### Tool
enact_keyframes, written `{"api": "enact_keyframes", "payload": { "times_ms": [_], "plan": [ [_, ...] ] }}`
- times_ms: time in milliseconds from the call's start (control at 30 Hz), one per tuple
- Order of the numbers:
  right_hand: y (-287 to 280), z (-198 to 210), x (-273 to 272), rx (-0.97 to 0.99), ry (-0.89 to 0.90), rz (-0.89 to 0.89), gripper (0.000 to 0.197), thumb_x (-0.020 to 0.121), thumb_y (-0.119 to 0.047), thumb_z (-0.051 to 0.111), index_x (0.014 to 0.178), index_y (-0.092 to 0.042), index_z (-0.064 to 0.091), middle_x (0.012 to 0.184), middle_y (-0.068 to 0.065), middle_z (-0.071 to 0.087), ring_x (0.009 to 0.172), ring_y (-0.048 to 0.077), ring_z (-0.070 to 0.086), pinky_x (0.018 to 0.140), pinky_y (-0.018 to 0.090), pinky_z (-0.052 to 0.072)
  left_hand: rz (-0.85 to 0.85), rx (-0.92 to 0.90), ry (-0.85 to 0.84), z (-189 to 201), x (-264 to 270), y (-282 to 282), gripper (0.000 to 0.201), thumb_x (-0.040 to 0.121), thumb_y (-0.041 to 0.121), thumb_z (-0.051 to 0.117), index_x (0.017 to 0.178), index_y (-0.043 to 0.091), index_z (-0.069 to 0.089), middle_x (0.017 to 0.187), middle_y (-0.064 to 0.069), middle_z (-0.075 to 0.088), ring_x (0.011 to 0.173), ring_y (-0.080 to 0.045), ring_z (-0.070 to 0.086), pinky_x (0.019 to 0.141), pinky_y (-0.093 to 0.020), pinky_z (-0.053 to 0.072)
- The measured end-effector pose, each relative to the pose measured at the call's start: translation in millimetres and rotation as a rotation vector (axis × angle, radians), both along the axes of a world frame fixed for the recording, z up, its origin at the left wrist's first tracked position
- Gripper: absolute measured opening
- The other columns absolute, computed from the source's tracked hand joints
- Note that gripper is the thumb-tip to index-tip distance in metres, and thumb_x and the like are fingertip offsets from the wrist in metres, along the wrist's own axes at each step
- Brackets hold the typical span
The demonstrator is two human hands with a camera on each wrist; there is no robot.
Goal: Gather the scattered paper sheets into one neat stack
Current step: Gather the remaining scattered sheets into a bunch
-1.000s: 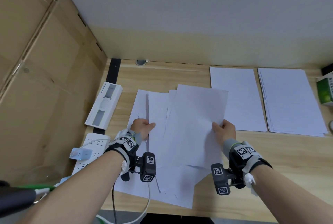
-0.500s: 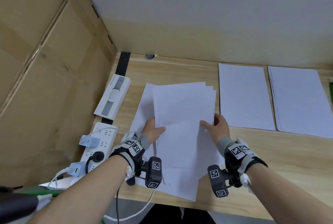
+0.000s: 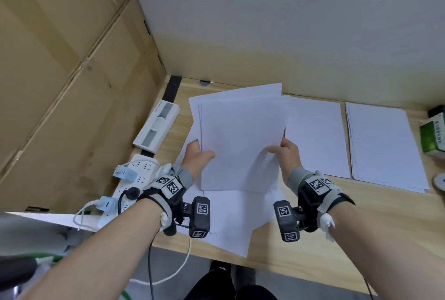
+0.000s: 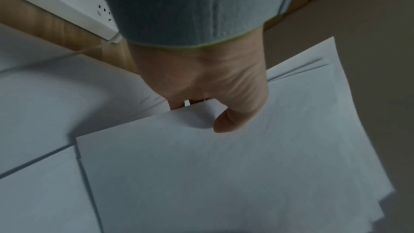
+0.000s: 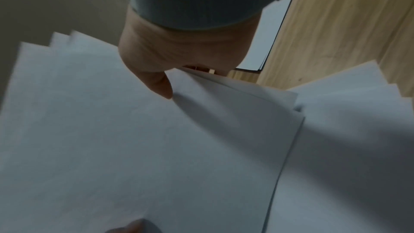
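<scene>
Mid-gather: your left hand [image 3: 196,157] and right hand [image 3: 287,153] each pinch a side of the fanned bundle of white paper sheets [image 3: 240,135], frame centre. Next, I judge: square its edges, collect the loose white sheets [image 3: 231,222] below.

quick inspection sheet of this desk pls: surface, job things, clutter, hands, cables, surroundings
surface: wooden desk, bare at right front
job's things: held sheets lifted, edges uneven; loose sheets under them, one corner past the desk edge; two flat piles at right
clutter: white case, green box
grippers: left hand and right hand pinch the held sheets' side edges
cables: power strip with plugs; white cable hangs off the front
surroundings: cardboard panels left, wall behind
</scene>
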State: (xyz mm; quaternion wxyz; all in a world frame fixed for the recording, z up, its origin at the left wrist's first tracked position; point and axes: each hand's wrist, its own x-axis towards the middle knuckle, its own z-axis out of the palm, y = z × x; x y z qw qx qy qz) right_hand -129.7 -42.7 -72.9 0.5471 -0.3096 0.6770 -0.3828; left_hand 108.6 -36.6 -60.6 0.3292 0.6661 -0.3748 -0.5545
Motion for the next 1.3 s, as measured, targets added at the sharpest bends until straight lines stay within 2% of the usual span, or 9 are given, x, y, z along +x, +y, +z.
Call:
{"api": "enact_keyframes", "payload": {
  "times_ms": [167,333,533,600,733,900,1067,1133,1300],
  "plan": [
    [5,5,3,-0.029,-0.035,0.008,0.035,0.056,-0.011,0.057,0.090,-0.004,0.066,0.087,0.010,0.065,0.079,0.027,0.057,0.073,0.034,0.044,0.005,-0.014,0.064,12,0,11,0.023,0.067,0.013,0.069,0.090,0.018,0.070,0.092,-0.001,0.073,0.086,-0.019,0.069,0.078,-0.030,0.055],
    [17,2,1,-0.034,-0.001,0.102,0.035,0.065,-0.015,0.066,0.098,-0.006,0.070,0.096,0.010,0.072,0.086,0.028,0.064,0.078,0.036,0.050,-0.016,-0.013,0.012,0,-4,35,0.030,0.084,0.018,0.071,0.113,0.011,0.065,0.103,-0.002,0.070,0.097,-0.019,0.067,0.090,-0.033,0.052],
    [27,-1,-6,-0.046,0.103,0.135,0.014,0.087,-0.004,0.061,0.086,-0.016,0.068,0.075,0.001,0.066,0.065,0.017,0.057,0.060,0.027,0.048,-0.061,0.025,-0.018,-1,-6,54,0.014,0.090,0.014,0.064,0.102,0.008,0.068,0.096,-0.005,0.070,0.088,-0.021,0.067,0.072,-0.026,0.056],
    [31,-8,-8,0.004,0.170,0.153,0.017,0.088,-0.005,0.059,0.078,-0.019,0.063,0.070,0.000,0.061,0.063,0.019,0.054,0.059,0.026,0.045,-0.075,0.111,-0.037,-8,-5,62,0.017,0.090,0.014,0.062,0.101,0.003,0.068,0.095,-0.011,0.071,0.086,-0.025,0.068,0.074,-0.035,0.057],
    [40,-37,-16,0.133,0.294,0.232,0.024,0.086,-0.002,0.052,0.072,-0.021,0.056,0.071,0.002,0.058,0.071,0.025,0.055,0.067,0.031,0.046,-0.087,0.285,-0.158,-31,-2,79,0.019,0.088,0.013,0.061,0.099,-0.001,0.070,0.090,-0.017,0.073,0.068,-0.020,0.068,0.055,-0.026,0.057],
    [44,-57,-17,0.198,0.376,0.261,0.022,0.082,0.001,0.045,0.090,-0.010,0.062,0.079,0.008,0.062,0.077,0.029,0.058,0.070,0.035,0.048,-0.011,0.351,-0.171,-44,0,86,0.008,0.085,0.001,0.061,0.090,0.002,0.068,0.082,-0.020,0.066,0.064,-0.024,0.058,0.058,-0.030,0.048],
    [34,-72,-4,0.212,0.414,0.271,0.025,0.082,-0.001,0.048,0.101,-0.009,0.062,0.099,0.016,0.067,0.091,0.037,0.064,0.081,0.044,0.054,0.051,0.300,-0.257,-53,4,80,0.041,0.083,0.006,0.061,0.124,0.006,0.060,0.115,-0.008,0.062,0.107,-0.028,0.061,0.093,-0.045,0.054],
    [32,-72,1,0.210,0.445,0.243,0.027,0.081,-0.003,0.053,0.104,-0.014,0.061,0.101,0.011,0.067,0.093,0.033,0.063,0.086,0.042,0.053,0.039,0.292,-0.265,-56,3,77,0.045,0.083,0.008,0.061,0.128,0.007,0.055,0.119,-0.007,0.058,0.110,-0.028,0.060,0.094,-0.044,0.053],
    [31,-80,7,0.229,0.545,0.251,0.043,0.066,-0.017,0.069,0.108,-0.019,0.059,0.113,0.004,0.049,0.098,0.029,0.059,0.091,0.042,0.054,0.049,0.327,-0.284,-60,-2,69,0.023,0.082,0.004,0.060,0.091,0.021,0.047,0.087,-0.001,0.052,0.085,-0.024,0.052,0.083,-0.045,0.053]
  ]
}}
